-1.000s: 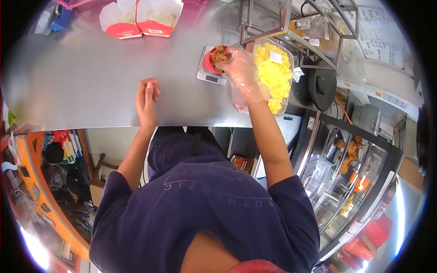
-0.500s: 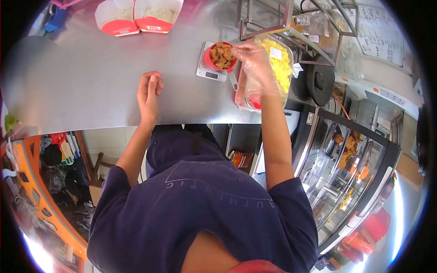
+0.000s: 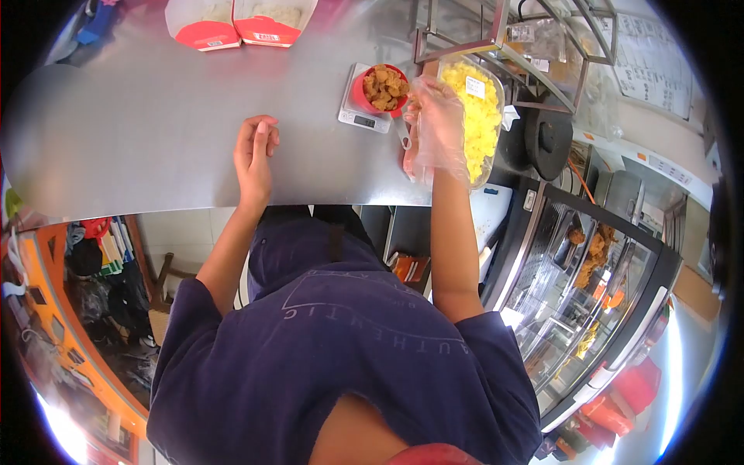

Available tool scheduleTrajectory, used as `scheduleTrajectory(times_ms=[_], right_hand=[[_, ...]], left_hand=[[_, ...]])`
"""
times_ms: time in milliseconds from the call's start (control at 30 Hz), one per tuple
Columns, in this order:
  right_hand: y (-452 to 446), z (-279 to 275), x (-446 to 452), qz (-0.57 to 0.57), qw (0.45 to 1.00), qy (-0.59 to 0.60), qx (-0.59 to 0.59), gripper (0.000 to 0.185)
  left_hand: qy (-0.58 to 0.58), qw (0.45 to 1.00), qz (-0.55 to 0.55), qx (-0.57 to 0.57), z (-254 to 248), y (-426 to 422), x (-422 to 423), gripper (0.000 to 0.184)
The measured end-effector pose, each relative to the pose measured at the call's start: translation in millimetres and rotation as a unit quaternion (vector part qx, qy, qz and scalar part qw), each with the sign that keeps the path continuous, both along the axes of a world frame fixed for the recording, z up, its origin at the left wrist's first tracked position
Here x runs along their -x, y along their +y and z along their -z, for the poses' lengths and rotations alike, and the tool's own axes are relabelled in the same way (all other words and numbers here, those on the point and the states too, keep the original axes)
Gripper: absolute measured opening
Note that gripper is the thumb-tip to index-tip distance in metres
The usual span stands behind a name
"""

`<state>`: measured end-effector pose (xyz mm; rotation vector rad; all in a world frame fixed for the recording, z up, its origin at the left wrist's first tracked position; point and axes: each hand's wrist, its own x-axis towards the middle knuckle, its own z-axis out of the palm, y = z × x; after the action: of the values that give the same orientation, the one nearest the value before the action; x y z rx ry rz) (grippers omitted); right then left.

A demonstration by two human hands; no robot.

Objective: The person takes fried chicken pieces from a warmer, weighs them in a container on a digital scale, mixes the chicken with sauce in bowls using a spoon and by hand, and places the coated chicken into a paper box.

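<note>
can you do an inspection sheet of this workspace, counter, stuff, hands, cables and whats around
Surface: shiny metal counter
Working items: red cup of brown, fried-looking pieces on a digital scale, readout unclear; yellow food in a plastic tub beside it
Clutter: open red-and-white cartons; white scrap, paper-like
Hands: left hand bare, loosely curled, nothing seen in it; right hand gloved, beside the cup, contact unclear
Cables: possible orange cord at right
Surroundings: metal rack, glass display cabinet
</note>
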<state>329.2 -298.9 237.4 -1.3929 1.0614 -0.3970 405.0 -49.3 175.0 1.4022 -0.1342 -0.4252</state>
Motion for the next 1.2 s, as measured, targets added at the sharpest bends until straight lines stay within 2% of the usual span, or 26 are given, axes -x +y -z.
scheduleTrajectory(times_ms=[233, 333, 433, 633, 733, 833, 933, 1033, 1133, 1200], right_hand=[[-16, 32, -10, 0.008, 0.953, 0.061, 0.296, 0.023], [1, 16, -14, -0.035, 0.872, 0.142, 0.467, 0.023], [-12, 30, -13, -0.120, 0.839, 0.109, 0.520, 0.025], [-22, 34, -12, -0.210, 0.904, 0.065, 0.365, 0.028], [-33, 41, -10, -0.211, 0.916, 0.045, 0.338, 0.029], [-32, 33, -10, -0.238, 0.903, 0.055, 0.353, 0.027], [-37, 44, -16, -0.169, 0.943, 0.042, 0.284, 0.022], [-45, 25, -21, -0.226, 0.888, 0.085, 0.391, 0.020], [-58, 18, -24, -0.249, 0.896, 0.091, 0.356, 0.022], [-70, 27, -24, -0.260, 0.911, 0.050, 0.317, 0.021]], left_hand=[[0.003, 1.000, 0.008, 0.007, 2, -1, 3, 0.026], [0.003, 1.000, 0.006, 0.005, 3, 0, 3, 0.026], [0.000, 1.000, 0.004, 0.003, 4, 3, 3, 0.026], [0.002, 1.000, -0.001, 0.005, 3, 6, 5, 0.026], [0.001, 1.000, 0.002, 0.003, 4, 6, 6, 0.026], [0.001, 1.000, 0.004, 0.009, 5, 6, 8, 0.024], [0.003, 1.000, 0.005, 0.019, 6, 5, 9, 0.023], [0.008, 1.000, 0.007, 0.025, 5, 5, 9, 0.023], [0.013, 1.000, 0.009, 0.020, 4, 5, 10, 0.023], [0.015, 1.000, 0.009, 0.018, 4, 4, 11, 0.024]])
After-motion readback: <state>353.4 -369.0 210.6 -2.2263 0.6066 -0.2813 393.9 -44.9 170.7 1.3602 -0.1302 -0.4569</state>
